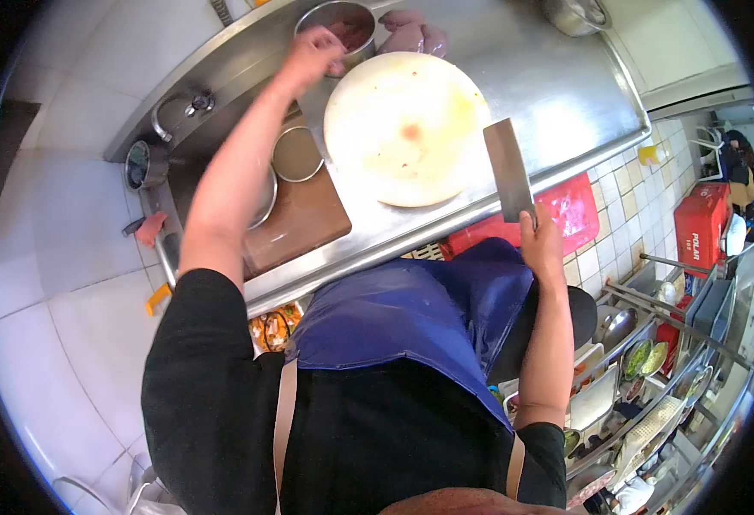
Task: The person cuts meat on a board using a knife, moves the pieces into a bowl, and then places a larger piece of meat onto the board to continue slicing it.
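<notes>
My right hand [541,242] is wrapped round the handle of a cleaver [509,167]. Its broad blade points away from me, just right of a round, pale chopping board [407,129] with brown and yellow stains. My left hand [315,60], a little blurred, is over the left side of a round metal pot [361,33] with reddish meat inside. Its fingers are curled together, and I cannot make out anything in them. Right of the pot, several pieces of pink raw meat [413,36] lie on the steel counter behind the board.
A sink [214,163] with a tap [167,120] lies left of the board, with a brown board [308,227] and a round metal container [298,154] there. A steel bowl [576,15] stands far right. Below the counter's front edge is a red plastic tub [579,210]; shelves stand right.
</notes>
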